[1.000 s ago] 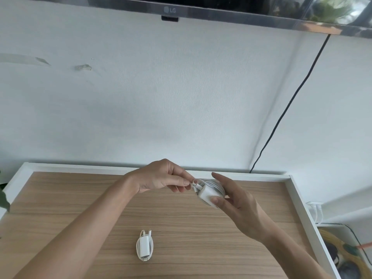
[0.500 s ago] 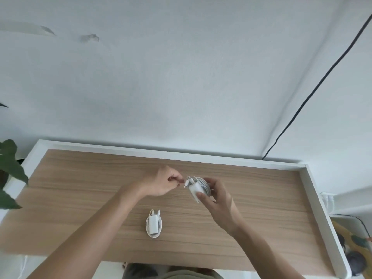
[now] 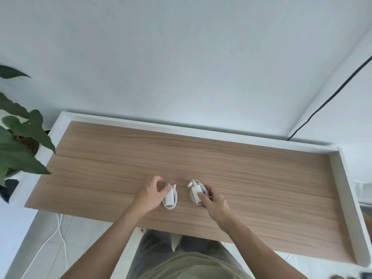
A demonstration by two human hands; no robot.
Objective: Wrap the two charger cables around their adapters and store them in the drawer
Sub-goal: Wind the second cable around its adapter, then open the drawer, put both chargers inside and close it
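Observation:
Two white charger adapters lie on the wooden desktop (image 3: 241, 178), each with its white cable coiled around it. My left hand (image 3: 150, 195) curls around the left adapter (image 3: 170, 197), thumb and fingers on its sides. My right hand (image 3: 214, 202) rests on the right adapter (image 3: 196, 191), fingers on its top and near edge, with the cable plug sticking out at its far left. Both bundles sit flat on the desk, about a hand's width apart. No drawer is in sight.
The desk has a raised white rim (image 3: 340, 188) along the back and right side. A potted plant (image 3: 18, 141) stands off the left end. A black wire (image 3: 330, 97) runs down the wall at right; a white cable (image 3: 58, 234) trails on the floor at left.
The right hand has lowered the wrapped adapter from mid-air onto the desk. The left hand let go of its cable end and went to the other adapter. The view tilted down.

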